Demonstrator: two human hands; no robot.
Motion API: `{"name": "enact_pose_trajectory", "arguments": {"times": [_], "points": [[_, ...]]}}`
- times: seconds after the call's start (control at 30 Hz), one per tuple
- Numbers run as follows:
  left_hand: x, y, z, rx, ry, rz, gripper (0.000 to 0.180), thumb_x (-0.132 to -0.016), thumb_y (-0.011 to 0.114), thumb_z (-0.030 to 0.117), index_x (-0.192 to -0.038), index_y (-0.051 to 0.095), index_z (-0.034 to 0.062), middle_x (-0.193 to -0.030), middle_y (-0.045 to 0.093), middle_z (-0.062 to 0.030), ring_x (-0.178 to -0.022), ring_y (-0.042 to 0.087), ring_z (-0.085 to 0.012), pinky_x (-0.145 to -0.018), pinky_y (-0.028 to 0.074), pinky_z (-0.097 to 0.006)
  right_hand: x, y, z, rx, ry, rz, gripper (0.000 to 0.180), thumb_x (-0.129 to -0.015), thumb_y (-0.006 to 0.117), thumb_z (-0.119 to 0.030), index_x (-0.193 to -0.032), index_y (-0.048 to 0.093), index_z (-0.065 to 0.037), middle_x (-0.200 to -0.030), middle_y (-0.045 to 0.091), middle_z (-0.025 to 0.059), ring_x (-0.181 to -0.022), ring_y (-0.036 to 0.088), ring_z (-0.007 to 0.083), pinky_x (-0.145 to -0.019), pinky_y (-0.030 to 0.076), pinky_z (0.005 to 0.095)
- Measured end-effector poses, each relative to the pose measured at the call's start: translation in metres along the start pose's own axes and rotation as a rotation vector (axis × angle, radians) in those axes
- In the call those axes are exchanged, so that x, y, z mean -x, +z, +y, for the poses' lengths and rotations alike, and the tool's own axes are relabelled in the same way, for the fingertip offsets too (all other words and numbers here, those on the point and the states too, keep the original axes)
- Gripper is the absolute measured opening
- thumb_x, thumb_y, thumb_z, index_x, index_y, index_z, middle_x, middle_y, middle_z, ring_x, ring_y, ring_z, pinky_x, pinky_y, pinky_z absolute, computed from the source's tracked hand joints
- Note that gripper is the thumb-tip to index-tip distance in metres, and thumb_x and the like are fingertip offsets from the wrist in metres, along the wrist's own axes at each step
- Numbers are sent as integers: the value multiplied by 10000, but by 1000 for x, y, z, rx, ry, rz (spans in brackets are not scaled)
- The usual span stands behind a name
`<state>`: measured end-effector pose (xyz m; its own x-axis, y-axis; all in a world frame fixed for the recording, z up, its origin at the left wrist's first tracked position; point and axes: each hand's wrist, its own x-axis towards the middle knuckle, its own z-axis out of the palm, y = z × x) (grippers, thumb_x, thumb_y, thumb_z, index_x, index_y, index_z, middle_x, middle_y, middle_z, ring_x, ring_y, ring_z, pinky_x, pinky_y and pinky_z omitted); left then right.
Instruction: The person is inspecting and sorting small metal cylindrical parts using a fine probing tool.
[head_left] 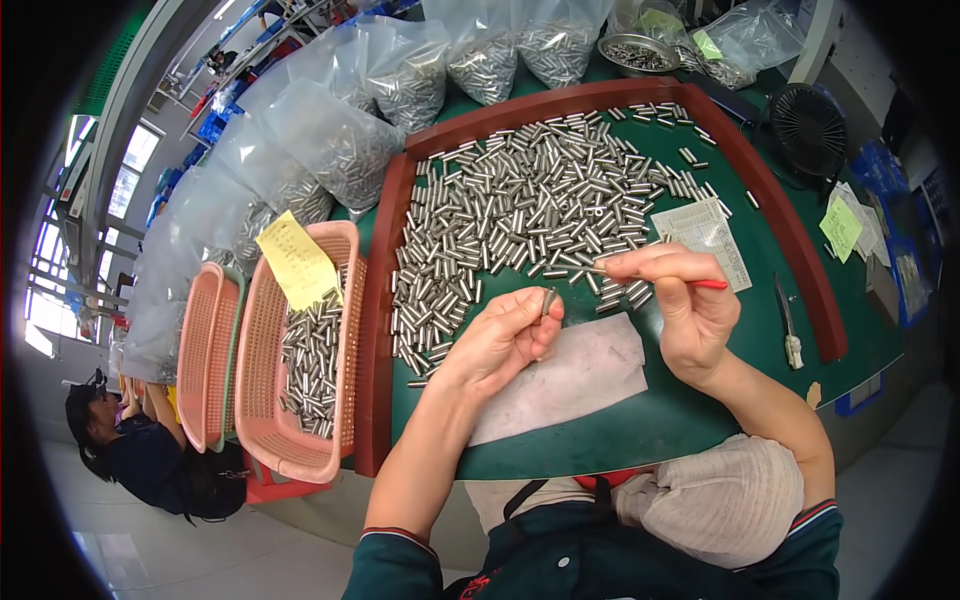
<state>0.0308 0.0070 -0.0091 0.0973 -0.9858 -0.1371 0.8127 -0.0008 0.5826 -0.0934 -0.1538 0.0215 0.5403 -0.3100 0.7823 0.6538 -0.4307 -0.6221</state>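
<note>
Between the thumb and fingers of my left hand (510, 335) is a small metal cylinder (548, 299), its end pointing up. My right hand (690, 305) pinches a slim tool with a red handle (711, 284); its thin tip points left, toward the cylinder but apart from it. The tip's exact kind is too small to tell. Beyond both hands a broad heap of shiny metal cylinders (530, 195) covers the green tabletop (700, 370). Below my hands lies a pale, stained cloth (570, 375).
A dark red wooden frame (376, 330) borders the heap. Left of it stand a pink basket (262, 400) of cylinders with a yellow note (298, 258) and another pink basket (203, 350). Filled plastic bags (405, 75) line the back. Tweezers (785, 310), a printed sheet (705, 240) and a black fan (808, 130) lie right.
</note>
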Motion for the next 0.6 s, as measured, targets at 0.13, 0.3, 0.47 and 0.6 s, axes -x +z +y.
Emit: {"name": "enact_pose_trajectory", "arguments": {"times": [0.13, 0.3, 0.47, 0.6], "points": [[-2, 17, -1, -290, 105, 277, 158, -873, 521, 175, -953, 529, 39, -761, 534, -43, -675, 500, -116, -655, 427, -227, -2, -3, -6, -125, 168, 141, 128, -918, 407, -81, -932, 485, 19, -866, 603, 136, -784, 599, 171, -678, 503, 267], [-2, 14, -2, -217, 146, 262, 140, -842, 564, 121, -961, 527, 58, -809, 537, -47, -726, 502, -116, -683, 431, -234, -3, -2, -4, -138, 266, 218, 153, -928, 392, -109, -934, 480, 15, -853, 595, 115, -750, 600, 153, -675, 504, 255], [-2, 9, -1, -154, 144, 200, 114, -837, 564, 75, -943, 526, 65, -830, 562, -28, -761, 531, -99, -715, 450, -216, -2, -4, -5, -128, 268, 215, 147, -927, 400, -118, -927, 481, 6, -846, 599, 111, -744, 598, 144, -666, 496, 243], [-2, 10, -2, -199, 163, 250, 128, -820, 580, 54, -936, 525, 67, -827, 569, -32, -730, 529, -96, -696, 452, -215, -2, -6, -2, -136, 284, 216, 143, -926, 406, -122, -927, 483, -1, -839, 603, 103, -741, 594, 136, -660, 489, 234]]}}
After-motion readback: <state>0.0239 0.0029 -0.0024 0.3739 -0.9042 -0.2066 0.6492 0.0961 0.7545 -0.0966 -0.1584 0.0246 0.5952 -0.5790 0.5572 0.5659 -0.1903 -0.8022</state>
